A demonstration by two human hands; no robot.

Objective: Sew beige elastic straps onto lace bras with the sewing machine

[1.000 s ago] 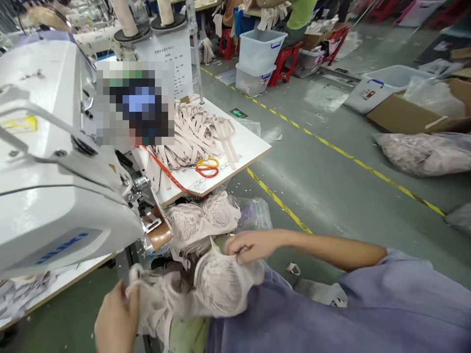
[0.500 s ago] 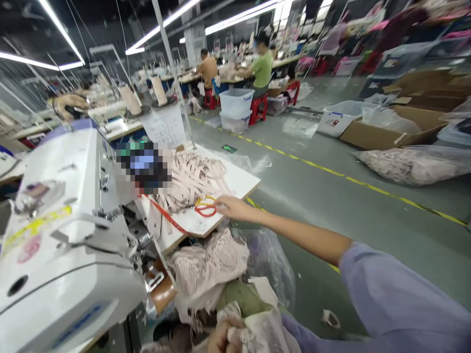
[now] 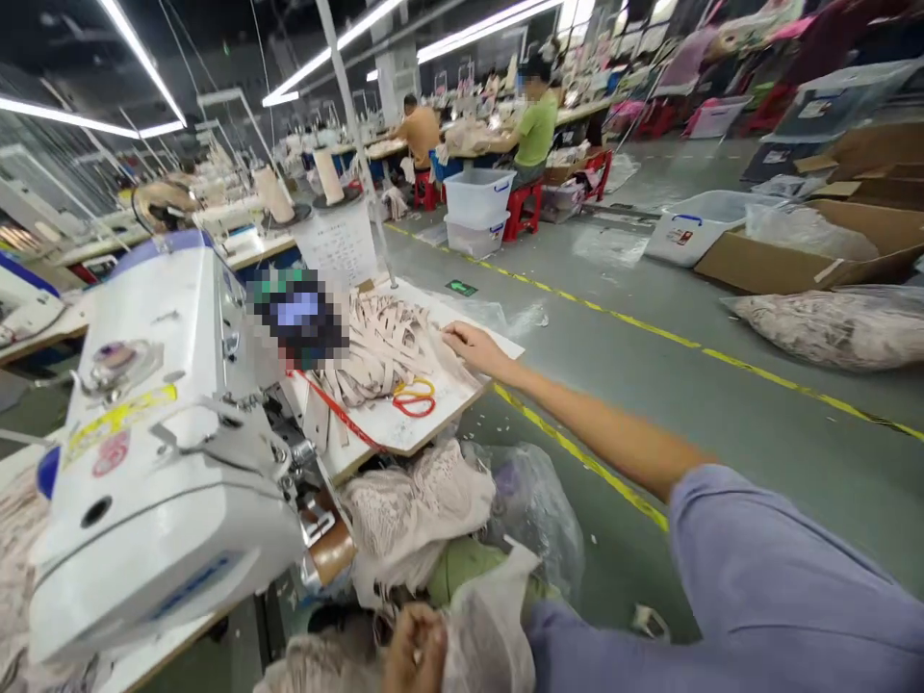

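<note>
My right hand (image 3: 473,348) reaches out over the white side table (image 3: 462,390), fingers loosely bent and apart, at the right end of a heap of pale pink straps (image 3: 386,337). Whether it touches the straps is hard to see. Scissors (image 3: 414,397) with orange and red handles lie on the table just left of it. Low in view my left hand (image 3: 419,647) is closed on pale pink mesh fabric (image 3: 491,611). A pale pink lace bra (image 3: 423,496) lies just above that hand, beside green cloth (image 3: 466,568).
A white sewing machine (image 3: 166,462) fills the left side. A red tape (image 3: 343,416) runs along the side table. A clear plastic bag (image 3: 538,510) hangs below its edge. Two people sit further back near clear bins (image 3: 476,207); an open cardboard box (image 3: 794,260) stands right.
My right hand has moved from beside the scissors handles up to the straps' right end. The scissors stay on the table. The view has shifted slightly, and my left hand still holds the mesh fabric.
</note>
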